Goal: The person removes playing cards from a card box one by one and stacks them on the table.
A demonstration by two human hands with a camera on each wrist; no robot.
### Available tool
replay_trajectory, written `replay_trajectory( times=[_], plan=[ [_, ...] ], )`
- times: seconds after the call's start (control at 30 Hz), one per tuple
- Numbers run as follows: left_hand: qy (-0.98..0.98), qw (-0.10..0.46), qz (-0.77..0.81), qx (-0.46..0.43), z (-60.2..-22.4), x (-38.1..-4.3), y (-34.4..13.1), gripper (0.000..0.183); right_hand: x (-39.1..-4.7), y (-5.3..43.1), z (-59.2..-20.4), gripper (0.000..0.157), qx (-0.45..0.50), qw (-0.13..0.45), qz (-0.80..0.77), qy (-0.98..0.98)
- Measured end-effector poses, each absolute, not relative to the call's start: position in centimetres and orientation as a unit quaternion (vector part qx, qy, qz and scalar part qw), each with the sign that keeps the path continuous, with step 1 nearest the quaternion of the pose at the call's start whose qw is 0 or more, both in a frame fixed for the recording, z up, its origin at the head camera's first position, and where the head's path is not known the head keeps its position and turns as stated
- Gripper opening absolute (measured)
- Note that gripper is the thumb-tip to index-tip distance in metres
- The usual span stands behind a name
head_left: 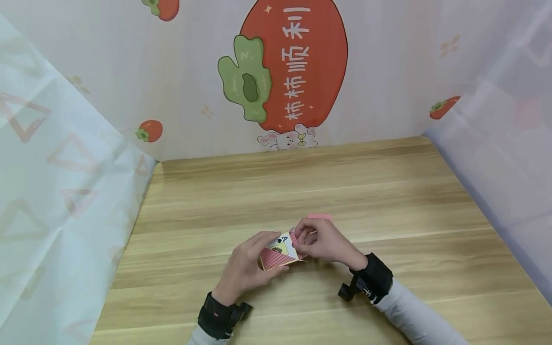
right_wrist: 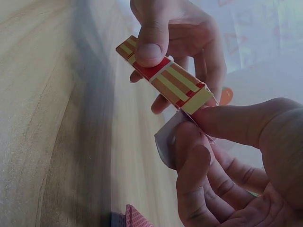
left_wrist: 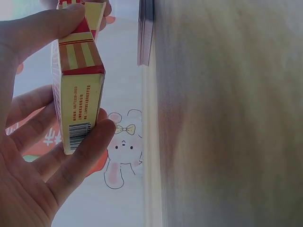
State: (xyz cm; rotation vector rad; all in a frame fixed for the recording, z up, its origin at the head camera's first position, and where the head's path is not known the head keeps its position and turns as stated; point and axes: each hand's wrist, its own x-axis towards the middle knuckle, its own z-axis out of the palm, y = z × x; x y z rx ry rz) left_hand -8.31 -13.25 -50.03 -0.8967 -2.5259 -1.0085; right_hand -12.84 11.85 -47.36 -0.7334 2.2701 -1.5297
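Observation:
A playing card box (head_left: 273, 258), red-patterned with an ace of spades on its face, is held above the table by my left hand (head_left: 243, 266). The left wrist view shows the box's narrow side (left_wrist: 80, 104) with a barcode, thumb on one edge and fingers around the other. My right hand (head_left: 329, 242) is at the box's open end. In the right wrist view, its thumb and index finger pinch the end with the whitish flap (right_wrist: 165, 142) folded out. The inside of the box is hidden.
A red-backed stack of cards (head_left: 320, 216) lies on the wooden table (head_left: 366, 191) just beyond my right hand, partly covered by it. A printed white sheet (head_left: 388, 86) stands along the back edge, with more sheeting on both sides.

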Motion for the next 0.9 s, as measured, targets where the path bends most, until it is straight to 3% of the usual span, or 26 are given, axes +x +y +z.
replay_trajectory(
  times=[0.33,0.73,0.9],
  plan=[
    [-0.879,0.140,-0.343,-0.300,-50.0,-8.4,-13.2,0.075,-13.2,12.5,-46.9,0.015,-0.253,0.152,-0.530,0.795],
    [-0.884,0.141,-0.339,-0.290,-49.8,-8.4,-13.5,0.074,-14.0,13.9,-45.8,0.018,-0.204,0.232,-0.566,0.764],
    [-0.885,0.140,-0.337,-0.288,-49.8,-8.4,-13.5,0.075,-14.4,14.7,-45.5,0.018,-0.219,0.221,-0.556,0.771]
  ],
)
